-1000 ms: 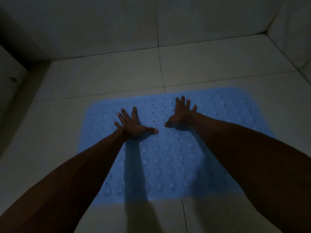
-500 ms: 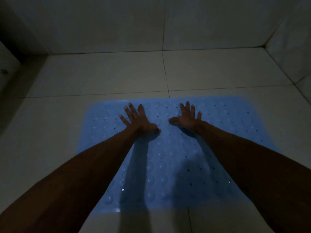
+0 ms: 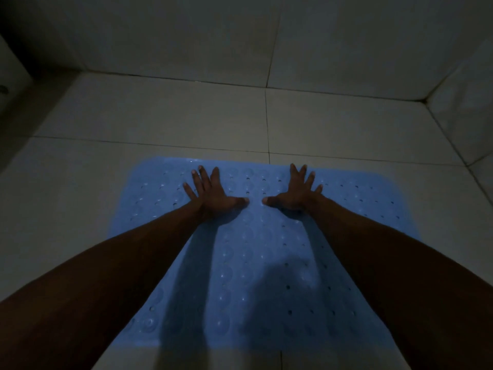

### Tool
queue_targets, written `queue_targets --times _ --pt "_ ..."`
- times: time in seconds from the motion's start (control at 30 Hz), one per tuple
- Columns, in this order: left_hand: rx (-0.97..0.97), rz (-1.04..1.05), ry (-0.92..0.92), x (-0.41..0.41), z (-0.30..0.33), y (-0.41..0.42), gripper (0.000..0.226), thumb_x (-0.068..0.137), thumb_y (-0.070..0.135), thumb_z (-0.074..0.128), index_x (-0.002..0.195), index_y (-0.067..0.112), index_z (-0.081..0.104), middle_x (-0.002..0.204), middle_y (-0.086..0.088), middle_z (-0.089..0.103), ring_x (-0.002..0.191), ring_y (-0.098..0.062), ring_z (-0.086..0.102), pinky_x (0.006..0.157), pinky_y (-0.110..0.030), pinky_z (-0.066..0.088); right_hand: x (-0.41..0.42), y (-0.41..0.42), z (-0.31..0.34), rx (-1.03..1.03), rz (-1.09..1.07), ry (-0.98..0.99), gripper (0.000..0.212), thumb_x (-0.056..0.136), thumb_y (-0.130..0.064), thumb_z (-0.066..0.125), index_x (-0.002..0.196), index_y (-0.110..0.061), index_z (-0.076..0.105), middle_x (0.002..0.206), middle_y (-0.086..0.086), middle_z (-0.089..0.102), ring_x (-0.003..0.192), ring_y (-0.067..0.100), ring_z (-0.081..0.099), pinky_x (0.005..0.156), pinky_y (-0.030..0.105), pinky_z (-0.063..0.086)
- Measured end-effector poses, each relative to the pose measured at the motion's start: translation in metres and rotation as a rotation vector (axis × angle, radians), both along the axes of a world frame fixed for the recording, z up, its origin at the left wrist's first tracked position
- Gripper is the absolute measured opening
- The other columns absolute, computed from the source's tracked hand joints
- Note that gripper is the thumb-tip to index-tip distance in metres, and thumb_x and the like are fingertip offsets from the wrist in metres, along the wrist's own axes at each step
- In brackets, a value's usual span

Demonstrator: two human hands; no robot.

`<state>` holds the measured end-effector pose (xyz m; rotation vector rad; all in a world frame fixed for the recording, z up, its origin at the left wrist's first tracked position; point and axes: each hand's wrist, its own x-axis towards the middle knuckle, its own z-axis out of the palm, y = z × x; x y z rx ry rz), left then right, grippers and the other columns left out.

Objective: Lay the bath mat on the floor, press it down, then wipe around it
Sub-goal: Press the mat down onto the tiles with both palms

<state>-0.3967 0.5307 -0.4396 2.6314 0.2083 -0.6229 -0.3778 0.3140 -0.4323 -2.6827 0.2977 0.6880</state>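
A blue rubber bath mat with small holes and round suction bumps lies flat on the pale tiled floor, filling the lower middle of the head view. My left hand rests palm down on the mat's far part, left of centre, fingers spread. My right hand lies palm down beside it, fingers spread, near the far edge. The two thumbs point at each other, a small gap apart. Neither hand holds anything. My forearms cover the mat's near corners.
Tiled floor surrounds the mat. A tiled wall rises at the back and another wall on the right, meeting in the far right corner. A dark recess lies at the far left. The light is dim.
Both hands have slid farther up the mat toward its far edge and a little apart. The camera has tilted so the mat sits lower in view.
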Motion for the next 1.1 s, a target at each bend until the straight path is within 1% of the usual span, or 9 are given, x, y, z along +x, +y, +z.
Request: queue_targets --times 0.2,0.37,0.47,0.57,0.67,0.73,0.83,1.0,1.1 --pt "0.010 0.100 0.003 0.003 0.005 -0.010 0.129 0.064 0.069 0.072 0.153 0.022 -0.009 0.154 -0.010 -0.033 0.140 -0.032 -0.033 0.109 -0.056 -0.021 0.002 -0.002 -0.005 0.012 -0.002 0.036 0.140 0.063 -0.073 0.073 0.152 -0.022 -0.022 0.157 0.006 -0.032 0.145 0.031 -0.027 0.115 0.060 -0.012" --pt "0.086 0.119 -0.021 0.012 0.010 -0.021 0.122 0.068 0.057 0.074 0.153 0.019 -0.005 0.155 -0.015 -0.030 0.141 -0.037 -0.029 0.109 -0.063 -0.014 0.001 0.004 -0.005 0.074 -0.087 -0.024 0.119 0.076 -0.071 0.061 0.154 -0.023 -0.015 0.159 0.005 -0.029 0.145 0.029 -0.027 0.115 0.058 -0.015" --pt "0.133 0.034 -0.017 0.024 0.010 -0.017 0.127 0.067 0.062 0.072 0.152 0.019 -0.012 0.154 -0.017 -0.031 0.140 -0.038 -0.031 0.109 -0.062 -0.015 -0.001 0.007 -0.011 0.045 -0.096 -0.074 0.112 0.079 -0.078 0.050 0.155 -0.024 -0.012 0.160 0.003 -0.027 0.145 0.027 -0.027 0.115 0.057 -0.017" --pt "0.088 -0.038 0.041 0.032 0.009 -0.010 0.135 0.062 0.068 0.074 0.151 0.021 -0.017 0.153 -0.015 -0.034 0.139 -0.037 -0.032 0.110 -0.060 -0.015 0.000 0.011 -0.014 0.073 -0.178 -0.112 0.113 0.076 -0.073 0.059 0.156 -0.025 -0.006 0.161 0.000 -0.024 0.146 0.024 -0.026 0.114 0.056 -0.018" --pt "0.048 -0.025 0.023 0.032 0.004 -0.007 0.137 0.060 0.067 0.075 0.152 0.022 -0.016 0.153 -0.013 -0.033 0.140 -0.034 -0.032 0.111 -0.058 -0.016 0.003 0.015 -0.008 0.097 -0.223 -0.118 0.116 0.074 -0.067 0.068 0.156 -0.025 -0.003 0.161 0.001 -0.024 0.146 0.026 -0.026 0.114 0.058 -0.018" --pt "0.015 -0.001 0.015 0.035 0.001 -0.008 0.132 0.063 0.074 0.069 0.152 0.022 -0.013 0.155 -0.013 -0.031 0.141 -0.034 -0.030 0.111 -0.058 -0.016 0.007 0.017 -0.004 0.089 -0.229 -0.107 0.120 0.073 -0.063 0.071 0.156 -0.023 -0.006 0.160 0.004 -0.026 0.145 0.030 -0.027 0.113 0.060 -0.018" --pt "-0.041 0.065 -0.038 0.038 -0.004 -0.011 0.110 0.075 0.080 0.049 0.154 0.023 -0.003 0.157 -0.011 -0.025 0.143 -0.032 -0.026 0.112 -0.058 -0.015 0.013 0.014 0.002 0.073 -0.173 -0.083 0.125 0.073 -0.064 0.071 0.155 -0.020 -0.012 0.158 0.007 -0.029 0.143 0.034 -0.030 0.112 0.061 -0.018" --pt "-0.008 0.113 -0.094 0.035 -0.007 -0.019 0.106 0.077 0.073 0.056 0.154 0.024 0.002 0.158 -0.008 -0.024 0.143 -0.029 -0.027 0.113 -0.056 -0.016 0.012 0.009 -0.008 0.104 -0.153 -0.091 0.122 0.073 -0.067 0.068 0.155 -0.020 -0.010 0.159 0.004 -0.029 0.143 0.029 -0.032 0.113 0.057 -0.019" --pt "-0.002 0.105 -0.125 0.033 -0.008 -0.018 0.109 0.075 0.075 0.056 0.154 0.021 0.003 0.159 -0.009 -0.022 0.143 -0.030 -0.026 0.112 -0.057 -0.015 0.016 0.011 -0.012 0.124 -0.199 -0.088 0.116 0.075 -0.070 0.059 0.155 -0.022 -0.010 0.159 0.001 -0.029 0.143 0.027 -0.033 0.112 0.055 -0.023"
